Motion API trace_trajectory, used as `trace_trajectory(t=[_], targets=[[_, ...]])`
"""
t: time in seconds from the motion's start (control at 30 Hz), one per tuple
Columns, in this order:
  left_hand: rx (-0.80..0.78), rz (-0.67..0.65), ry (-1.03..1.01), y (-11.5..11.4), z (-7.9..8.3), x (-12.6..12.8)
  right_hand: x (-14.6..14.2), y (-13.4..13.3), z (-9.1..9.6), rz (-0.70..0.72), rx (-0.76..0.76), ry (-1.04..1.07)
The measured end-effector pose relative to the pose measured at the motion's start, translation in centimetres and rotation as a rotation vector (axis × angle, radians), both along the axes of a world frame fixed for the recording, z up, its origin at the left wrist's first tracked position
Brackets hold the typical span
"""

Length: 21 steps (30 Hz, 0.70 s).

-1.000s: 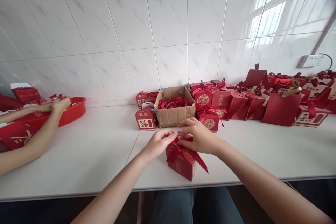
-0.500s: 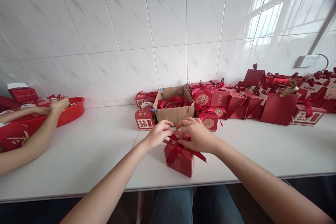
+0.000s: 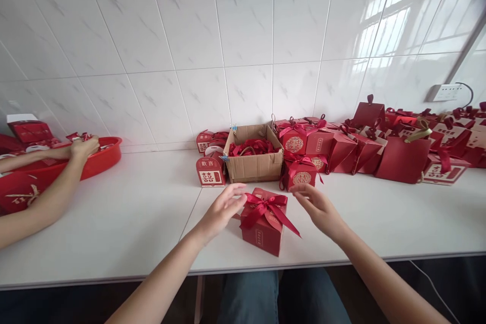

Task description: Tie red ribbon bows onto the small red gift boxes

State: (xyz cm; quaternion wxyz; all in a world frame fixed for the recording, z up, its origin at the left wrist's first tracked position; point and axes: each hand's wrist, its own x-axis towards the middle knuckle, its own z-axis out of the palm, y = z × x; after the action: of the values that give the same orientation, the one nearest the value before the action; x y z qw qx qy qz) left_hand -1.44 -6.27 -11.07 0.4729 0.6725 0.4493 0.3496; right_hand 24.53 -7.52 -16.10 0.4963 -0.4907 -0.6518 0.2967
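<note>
A red gift box (image 3: pixel 261 239) stands on the white table near its front edge. Across its top lies a red ribbon bow (image 3: pixel 265 206), with tails hanging over the side. My left hand (image 3: pixel 222 211) is beside the box on the left, fingers apart, its fingertips close to the bow's left loop; whether they touch it I cannot tell. On the other side, my right hand (image 3: pixel 318 208) is in the air, open and apart from the box. Behind the gift box, a cardboard box (image 3: pixel 253 168) holds a heap of red ribbons (image 3: pixel 255 147).
Small red boxes (image 3: pixel 210 172) stand left of the cardboard box. Many red boxes and bags (image 3: pixel 403 158) line the wall to the right. At far left, another person's hands (image 3: pixel 84 148) hold small red items over a red basin (image 3: pixel 110 154).
My right hand has come off the bow and moved right, with its fingers opening. My left hand has shifted slightly down and left. The bow now shows fully.
</note>
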Motion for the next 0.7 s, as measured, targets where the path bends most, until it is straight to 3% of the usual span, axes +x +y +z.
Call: trace_trajectory(t=[0.13,0.27,0.4,0.57,0.7], targets=[[0.117,0.118,0.124,-1.4,-3.8,-2.0,-0.2,-2.9,-4.3,0.179,-0.033,0.026],[0.411,0.248,0.496,-1.6,-8.2,-3.6,-2.6,-4.5,-5.7,0.127,-0.043,-0.045],[0.529,0.236,0.819,-1.3,-9.6,-3.7,-4.9,-4.1,-5.0,0.032,-0.003,0.029],[0.548,0.247,0.846,-1.1,-9.6,-3.7,-5.0,-3.5,-3.8,-0.093,0.083,0.096],[0.556,0.236,0.843,-1.0,-10.0,-4.1,-2.4,-2.6,-0.8,-0.33,0.279,0.301]])
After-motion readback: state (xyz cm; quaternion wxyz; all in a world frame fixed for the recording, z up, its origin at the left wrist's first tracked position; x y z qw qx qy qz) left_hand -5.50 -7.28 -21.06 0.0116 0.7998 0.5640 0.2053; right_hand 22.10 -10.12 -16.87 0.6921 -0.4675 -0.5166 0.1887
